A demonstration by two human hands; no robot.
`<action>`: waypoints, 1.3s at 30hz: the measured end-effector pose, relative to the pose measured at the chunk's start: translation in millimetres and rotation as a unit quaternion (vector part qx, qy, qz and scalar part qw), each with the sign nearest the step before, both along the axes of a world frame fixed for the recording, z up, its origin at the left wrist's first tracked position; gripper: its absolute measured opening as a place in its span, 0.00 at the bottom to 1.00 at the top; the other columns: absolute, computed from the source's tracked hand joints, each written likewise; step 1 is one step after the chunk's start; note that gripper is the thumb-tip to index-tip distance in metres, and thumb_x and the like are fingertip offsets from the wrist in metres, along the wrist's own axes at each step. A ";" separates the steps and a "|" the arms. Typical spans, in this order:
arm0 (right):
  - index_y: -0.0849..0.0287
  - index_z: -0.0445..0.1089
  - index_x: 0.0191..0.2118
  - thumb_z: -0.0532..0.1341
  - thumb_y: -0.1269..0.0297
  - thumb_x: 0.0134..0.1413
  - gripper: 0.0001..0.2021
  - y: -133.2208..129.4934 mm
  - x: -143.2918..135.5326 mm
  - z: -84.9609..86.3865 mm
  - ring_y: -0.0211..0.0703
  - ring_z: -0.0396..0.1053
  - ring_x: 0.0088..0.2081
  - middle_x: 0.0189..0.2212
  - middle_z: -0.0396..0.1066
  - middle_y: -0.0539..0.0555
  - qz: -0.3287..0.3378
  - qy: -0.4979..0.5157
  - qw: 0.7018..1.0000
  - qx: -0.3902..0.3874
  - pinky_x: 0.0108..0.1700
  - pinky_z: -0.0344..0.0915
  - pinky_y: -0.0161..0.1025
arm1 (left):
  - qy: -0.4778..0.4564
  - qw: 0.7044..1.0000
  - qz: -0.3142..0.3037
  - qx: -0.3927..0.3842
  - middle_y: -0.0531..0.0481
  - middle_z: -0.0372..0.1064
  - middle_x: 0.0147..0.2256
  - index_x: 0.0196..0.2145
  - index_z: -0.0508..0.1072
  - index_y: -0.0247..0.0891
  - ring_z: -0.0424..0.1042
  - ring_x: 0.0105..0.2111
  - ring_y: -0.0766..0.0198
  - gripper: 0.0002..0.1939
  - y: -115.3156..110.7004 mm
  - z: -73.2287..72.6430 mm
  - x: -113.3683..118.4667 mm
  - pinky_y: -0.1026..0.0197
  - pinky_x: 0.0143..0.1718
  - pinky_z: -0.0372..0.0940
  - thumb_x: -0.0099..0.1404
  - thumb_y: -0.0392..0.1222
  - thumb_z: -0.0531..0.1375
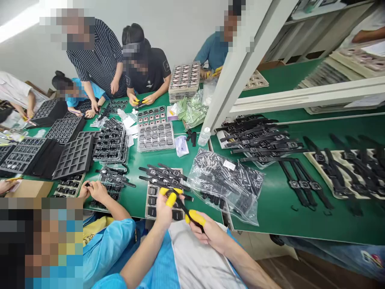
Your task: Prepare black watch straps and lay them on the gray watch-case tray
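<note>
Yellow finger cots cover fingertips on both of my hands. A black strap watch (pixel 183 206) stretches between them above the table edge. My left hand (pixel 164 208) pinches its upper end, fingers closed. Around the lower end, my right hand (pixel 207 229) is closed too. The watch's face is mostly hidden by my fingers. Just beyond my left hand, a pale tray (pixel 147 212) holds dark square pieces in its cells, with several strapped watches (pixel 164 176) heaped across it. To the right lies a clear plastic bag (pixel 240 184) full of black straps.
Strapped watches (pixel 261 138) are piled on the right-hand green table (pixel 270 216), beside a slanting white post (pixel 237 68). Trays of square watch bodies (pixel 156 136) stand ahead. At my left, a co-worker's hands (pixel 95 190) work close by; other people sit or stand across the table.
</note>
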State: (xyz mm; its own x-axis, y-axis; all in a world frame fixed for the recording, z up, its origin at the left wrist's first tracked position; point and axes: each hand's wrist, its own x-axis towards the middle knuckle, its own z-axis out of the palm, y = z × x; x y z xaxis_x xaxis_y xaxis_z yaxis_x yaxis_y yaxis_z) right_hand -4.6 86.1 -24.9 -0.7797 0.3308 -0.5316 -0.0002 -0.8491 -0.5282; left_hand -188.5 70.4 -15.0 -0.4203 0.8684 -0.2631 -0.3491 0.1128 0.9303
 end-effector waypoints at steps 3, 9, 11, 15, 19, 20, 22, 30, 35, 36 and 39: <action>0.53 0.61 0.31 0.67 0.40 0.51 0.22 3.2 8.5 -3.3 0.29 0.44 0.16 0.19 0.55 0.42 0.004 -0.070 0.996 0.046 0.18 0.49 0.30 | 0.000 0.996 0.093 -0.013 0.43 0.80 0.44 0.47 0.69 0.40 0.81 0.34 0.58 0.23 9.8 12.1 -19.8 0.52 0.42 0.76 0.64 0.57 0.68; 0.55 0.62 0.34 0.66 0.37 0.51 0.25 8.5 -4.0 26.3 0.31 0.53 0.18 0.22 0.62 0.43 -0.080 -0.093 0.984 0.127 0.21 0.54 0.33 | 0.277 0.923 -0.269 0.000 0.43 0.78 0.53 0.54 0.76 0.40 0.79 0.50 0.55 0.17 1.8 26.3 -13.8 0.54 0.53 0.73 0.69 0.36 0.59; 0.55 0.62 0.32 0.66 0.37 0.50 0.25 7.6 -9.0 31.8 0.31 0.53 0.18 0.21 0.61 0.43 -0.076 -0.082 0.987 0.120 0.21 0.53 0.33 | 0.349 0.871 -0.344 0.034 0.43 0.76 0.56 0.60 0.74 0.41 0.76 0.54 0.55 0.26 -2.8 26.2 -5.0 0.53 0.57 0.71 0.66 0.29 0.55; 0.54 0.62 0.29 0.67 0.41 0.48 0.23 3.4 -10.8 22.0 0.32 0.50 0.17 0.17 0.59 0.43 -0.071 -0.070 0.990 0.096 0.20 0.50 0.34 | 0.410 0.826 -0.378 0.075 0.41 0.73 0.58 0.62 0.71 0.37 0.73 0.58 0.56 0.31 -7.1 24.0 -2.0 0.53 0.61 0.68 0.63 0.25 0.52; 0.52 0.60 0.27 0.69 0.42 0.43 0.22 -1.1 -10.6 3.1 0.31 0.45 0.16 0.15 0.54 0.42 -0.104 -0.045 0.993 0.038 0.19 0.46 0.33 | 0.439 0.810 -0.380 0.080 0.40 0.72 0.57 0.62 0.69 0.37 0.72 0.58 0.56 0.31 -10.8 17.1 -5.5 0.52 0.60 0.69 0.63 0.25 0.51; 0.52 0.59 0.27 0.69 0.42 0.43 0.23 -1.8 -11.0 -0.2 0.31 0.44 0.16 0.15 0.53 0.42 -0.115 -0.040 0.992 0.025 0.19 0.45 0.33 | 0.441 0.812 -0.374 0.081 0.40 0.72 0.56 0.63 0.68 0.37 0.71 0.58 0.55 0.32 -12.1 14.6 -5.0 0.51 0.60 0.69 0.63 0.24 0.51; 0.52 0.58 0.28 0.70 0.43 0.42 0.23 -2.9 -12.1 -4.4 0.30 0.43 0.15 0.15 0.50 0.42 -0.131 -0.032 0.991 0.005 0.19 0.44 0.33 | 0.436 0.820 -0.361 0.084 0.39 0.71 0.56 0.63 0.67 0.37 0.71 0.57 0.54 0.32 -14.5 10.4 -2.2 0.50 0.59 0.70 0.62 0.24 0.51; 0.52 0.57 0.27 0.71 0.45 0.37 0.24 -2.4 -11.8 -5.9 0.30 0.40 0.17 0.16 0.49 0.43 -0.160 -0.037 0.986 -0.031 0.20 0.41 0.33 | 0.387 0.843 -0.370 0.056 0.39 0.68 0.55 0.64 0.65 0.37 0.70 0.55 0.56 0.22 -15.5 22.7 2.9 0.52 0.59 0.68 0.75 0.37 0.50; 0.52 0.57 0.28 0.70 0.45 0.39 0.24 1.0 -7.6 -7.4 0.29 0.39 0.17 0.16 0.48 0.42 -0.095 -0.071 0.992 -0.041 0.20 0.40 0.32 | 0.537 0.735 -0.414 0.012 0.38 0.70 0.48 0.55 0.71 0.33 0.70 0.50 0.50 0.19 -15.1 28.4 -0.3 0.50 0.53 0.70 0.68 0.37 0.55; 0.52 0.57 0.28 0.70 0.46 0.38 0.23 0.8 -7.1 -8.6 0.29 0.38 0.17 0.16 0.48 0.42 -0.084 -0.075 0.993 -0.043 0.21 0.39 0.31 | 0.559 0.710 -0.428 0.007 0.38 0.70 0.47 0.54 0.72 0.33 0.70 0.49 0.49 0.18 -15.8 28.5 -1.0 0.50 0.52 0.70 0.67 0.38 0.56; 0.52 0.55 0.28 0.69 0.48 0.38 0.23 -2.9 -7.0 -13.0 0.29 0.38 0.18 0.16 0.48 0.42 -0.068 -0.077 0.994 -0.049 0.21 0.39 0.30 | 0.581 0.675 -0.455 -0.006 0.39 0.71 0.46 0.50 0.72 0.35 0.69 0.47 0.50 0.15 -19.6 28.5 -3.4 0.52 0.49 0.69 0.67 0.40 0.57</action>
